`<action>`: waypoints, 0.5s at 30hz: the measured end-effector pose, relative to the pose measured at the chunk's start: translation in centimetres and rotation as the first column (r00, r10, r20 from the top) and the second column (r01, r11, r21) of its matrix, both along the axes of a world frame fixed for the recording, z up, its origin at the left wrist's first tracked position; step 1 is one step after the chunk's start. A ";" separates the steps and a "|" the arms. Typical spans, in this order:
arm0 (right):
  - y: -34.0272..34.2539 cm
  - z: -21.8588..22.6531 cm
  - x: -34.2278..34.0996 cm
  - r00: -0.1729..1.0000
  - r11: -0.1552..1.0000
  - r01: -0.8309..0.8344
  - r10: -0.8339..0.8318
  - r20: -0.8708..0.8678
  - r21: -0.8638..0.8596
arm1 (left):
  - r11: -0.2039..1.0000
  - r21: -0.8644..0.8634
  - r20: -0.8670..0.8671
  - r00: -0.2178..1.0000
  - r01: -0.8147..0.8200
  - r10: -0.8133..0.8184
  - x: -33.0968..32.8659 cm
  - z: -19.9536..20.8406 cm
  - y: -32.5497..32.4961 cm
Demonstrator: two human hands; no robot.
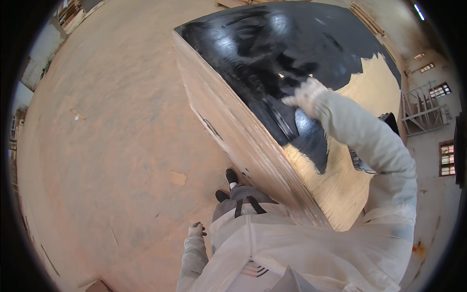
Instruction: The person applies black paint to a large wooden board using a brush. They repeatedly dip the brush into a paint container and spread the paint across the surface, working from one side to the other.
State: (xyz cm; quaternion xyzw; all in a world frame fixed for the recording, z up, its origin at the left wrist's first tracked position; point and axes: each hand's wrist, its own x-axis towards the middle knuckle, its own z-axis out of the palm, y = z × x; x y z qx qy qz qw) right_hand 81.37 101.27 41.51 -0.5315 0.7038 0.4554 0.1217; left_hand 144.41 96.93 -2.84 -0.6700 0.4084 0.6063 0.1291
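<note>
Over the partly black board (335, 63), the right hand (311, 96) curls, hold unclear; above brown floor (121, 146), the left (196, 230) hangs loose, empty.

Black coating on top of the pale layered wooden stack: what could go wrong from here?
Smearing: the off-white right sleeve reaches over the shiny, wet-looking black coating and might brush it.
Drips: the wide, flat black tool at the right hand is close to the side edge of the pale layered wooden stack, so coating could run over.
Knocking: a dark object, partly hidden by the sleeve, might get bumped.
</note>
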 end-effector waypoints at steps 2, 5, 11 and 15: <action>3.7 0.7 2.3 0.998 0.995 0.064 -0.063 -0.022 0.078 | 1.000 -0.004 -0.013 1.000 0.000 0.000 -0.5 -1.5 0.1; 8.9 0.6 4.0 0.992 0.990 0.121 -0.119 -0.029 0.076 | 1.000 -0.003 -0.038 0.999 0.008 -0.008 -1.5 -2.5 -0.7; 6.5 -0.1 2.0 1.000 0.995 -0.003 0.002 -0.006 -0.096 | 0.997 -0.049 -0.053 0.996 0.063 -0.065 -2.0 -3.6 -3.2; 2.0 -0.3 0.6 1.000 0.982 0.000 -0.002 -0.011 -0.189 | 0.991 -0.114 -0.056 0.995 0.077 -0.084 -1.9 -2.1 -5.2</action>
